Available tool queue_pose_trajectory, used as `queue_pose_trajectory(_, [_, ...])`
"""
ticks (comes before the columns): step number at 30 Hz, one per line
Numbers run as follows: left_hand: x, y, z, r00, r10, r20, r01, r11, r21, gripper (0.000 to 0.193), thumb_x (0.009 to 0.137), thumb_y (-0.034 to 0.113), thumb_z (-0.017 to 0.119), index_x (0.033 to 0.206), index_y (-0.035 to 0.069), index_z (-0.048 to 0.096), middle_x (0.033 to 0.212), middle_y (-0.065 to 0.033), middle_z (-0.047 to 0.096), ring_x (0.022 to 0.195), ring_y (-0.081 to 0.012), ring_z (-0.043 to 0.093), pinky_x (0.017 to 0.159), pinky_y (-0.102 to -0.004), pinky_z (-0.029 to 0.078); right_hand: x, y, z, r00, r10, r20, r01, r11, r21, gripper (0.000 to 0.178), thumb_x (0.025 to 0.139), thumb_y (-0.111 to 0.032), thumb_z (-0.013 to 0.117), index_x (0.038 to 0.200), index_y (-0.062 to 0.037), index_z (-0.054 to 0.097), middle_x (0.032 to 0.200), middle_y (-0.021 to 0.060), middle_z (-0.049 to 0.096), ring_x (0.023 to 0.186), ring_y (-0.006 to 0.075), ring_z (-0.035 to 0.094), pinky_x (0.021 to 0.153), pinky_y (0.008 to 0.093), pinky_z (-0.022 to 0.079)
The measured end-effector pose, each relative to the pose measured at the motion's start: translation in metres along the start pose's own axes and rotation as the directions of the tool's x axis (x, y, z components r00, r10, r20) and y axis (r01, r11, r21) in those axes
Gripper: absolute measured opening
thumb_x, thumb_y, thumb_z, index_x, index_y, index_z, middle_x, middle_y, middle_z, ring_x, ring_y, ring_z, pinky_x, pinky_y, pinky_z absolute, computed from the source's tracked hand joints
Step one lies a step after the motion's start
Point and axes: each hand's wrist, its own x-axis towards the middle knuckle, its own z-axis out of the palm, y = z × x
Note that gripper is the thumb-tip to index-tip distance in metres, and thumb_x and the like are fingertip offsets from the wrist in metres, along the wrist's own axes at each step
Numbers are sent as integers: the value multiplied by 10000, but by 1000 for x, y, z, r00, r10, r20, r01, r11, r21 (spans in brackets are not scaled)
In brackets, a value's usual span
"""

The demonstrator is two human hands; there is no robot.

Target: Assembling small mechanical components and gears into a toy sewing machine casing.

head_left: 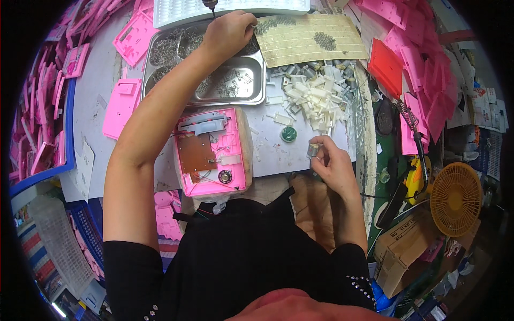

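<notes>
My left hand [229,35] reaches far forward, over the back of a metal tray [258,96] with compartments of small screws. Its fingers are curled together beside the pale board [310,40] that bears small dark springs; anything between them is hidden. In my right hand [334,167], thumb and fingers pinch a small silver motor [312,150] at the table's near right. Between my arms lies an open pink plastic housing [235,136], with a brown circuit board [196,152], a grey part and a small round speaker [225,176] in it.
A heap of white plastic parts and motors [316,96] stands right of the tray, with a round green-topped tub [288,134] before it. A screwdriver tip [210,5] hangs above my left hand. Pink housings [423,69] pile up on both sides. An orange fan [455,199] is at right.
</notes>
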Motion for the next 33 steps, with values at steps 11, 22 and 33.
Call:
queue_pose_trajectory(11, [1,-5,6,1000,9,24,-10,1000,27,125,901,157,653,937,54,715,921,-152,706,882,-353,689,778,-440,557,-1,2,1,1000,-16,-12,16,1000,-10,355,806,-66,647,1157,-87,599,663,78,530,589,238,575,587,350,456])
queue_pose_trajectory(22, [-4,14,-18,911,-411,-27,368,843,-391,207,889,149,608,874,-53,652,665,-149,666,603,-206,657,583,-344,533,7,8,5,997,-11,-82,47,893,448,360,898,11,655,1245,-24,564,737,-32,519,675,28,473,606,203,397])
queue_pose_trajectory(33, [-105,120,-141,828,-183,530,488,701,-519,68,935,24,611,996,-7,613,879,8,579,766,-38,516,661,-197,415,33,-24,14,992,-116,-41,120,986,119,337,858,-58,693,1188,-48,628,709,64,635,627,149,617,618,289,488])
